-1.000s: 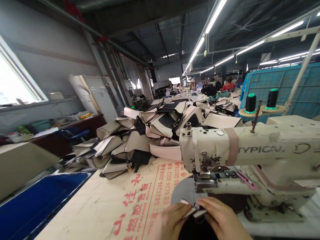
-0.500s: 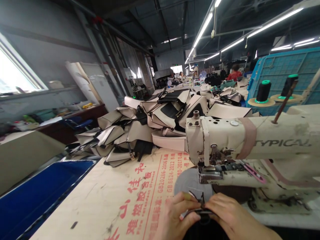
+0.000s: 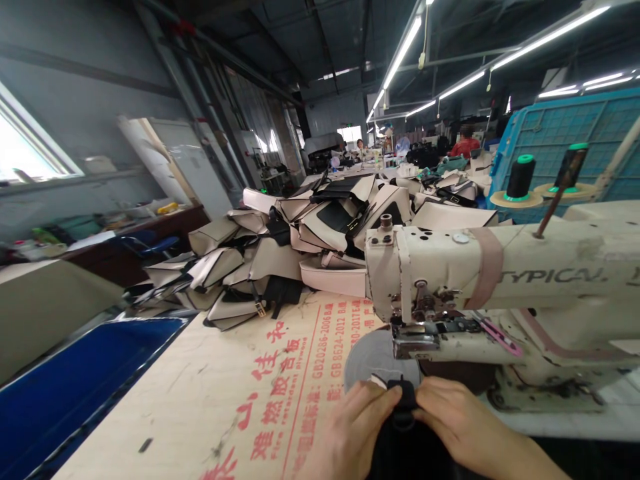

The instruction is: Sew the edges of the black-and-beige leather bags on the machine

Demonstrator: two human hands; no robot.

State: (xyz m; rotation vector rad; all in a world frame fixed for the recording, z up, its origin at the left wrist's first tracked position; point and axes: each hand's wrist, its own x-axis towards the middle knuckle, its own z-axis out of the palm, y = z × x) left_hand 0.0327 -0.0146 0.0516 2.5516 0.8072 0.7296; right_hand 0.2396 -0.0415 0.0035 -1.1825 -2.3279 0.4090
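Note:
My left hand [image 3: 350, 430] and my right hand [image 3: 463, 420] meet at the bottom of the head view, fingers pinched together on a small black piece [image 3: 401, 403] with a pale edge. It sits just in front of the needle area of a cream sewing machine [image 3: 500, 280] marked TYPICAL. A round grey pad [image 3: 370, 353] lies under the machine head, behind my fingers. More of the black piece hangs down between my wrists.
A big heap of beige and black bag parts [image 3: 300, 247] lies beyond the wooden table top [image 3: 240, 393] with red print. A blue bin [image 3: 75, 393] stands at the left. Thread spools [image 3: 520, 177] and a blue crate [image 3: 575, 140] sit at the right. People work far back.
My hands drew closer to me and lower, and the pale strip seen between my fingers earlier is now mostly covered by the black piece. The view shifted slightly.

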